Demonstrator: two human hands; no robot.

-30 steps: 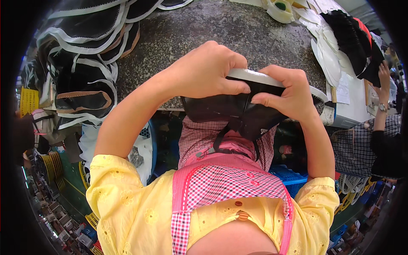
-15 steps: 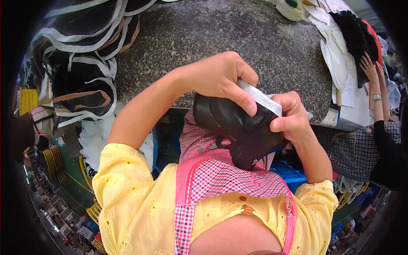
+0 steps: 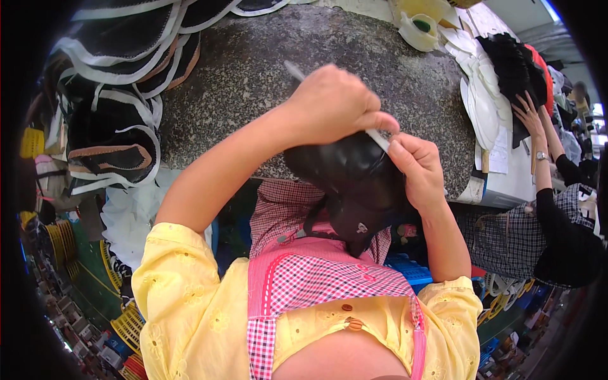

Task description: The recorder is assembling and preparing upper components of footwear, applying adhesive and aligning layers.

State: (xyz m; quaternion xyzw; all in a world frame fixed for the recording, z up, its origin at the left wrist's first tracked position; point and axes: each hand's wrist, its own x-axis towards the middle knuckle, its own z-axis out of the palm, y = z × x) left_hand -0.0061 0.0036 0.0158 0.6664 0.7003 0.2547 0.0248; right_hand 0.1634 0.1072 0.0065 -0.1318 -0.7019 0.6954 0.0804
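Note:
A black leather shoe upper [image 3: 345, 174], rounded and glossy, hangs over my lap at the near edge of the table. A thin white strip [image 3: 378, 139] runs along its top edge. My left hand [image 3: 335, 104] is closed above the upper, its thumb pressing along the strip. Past its knuckles a pale, blurred end sticks out; I cannot tell whether it belongs to the strip. My right hand [image 3: 419, 170] pinches the strip at the upper's right edge between thumb and bent forefinger. The hands nearly touch. The upper's far side is hidden behind them.
Black pieces with white edging [image 3: 120, 120] are piled at the table's left. A pale pot [image 3: 419, 33] stands at the far right, near white cut pieces [image 3: 481, 107]. A co-worker's hands [image 3: 531, 117] touch black material at right. A blue basket [image 3: 408, 269] sits below.
My left hand has lifted and turned, with the pale end now showing beyond it. My right hand has shifted slightly left. The strip looks narrower, and the upper has tilted.

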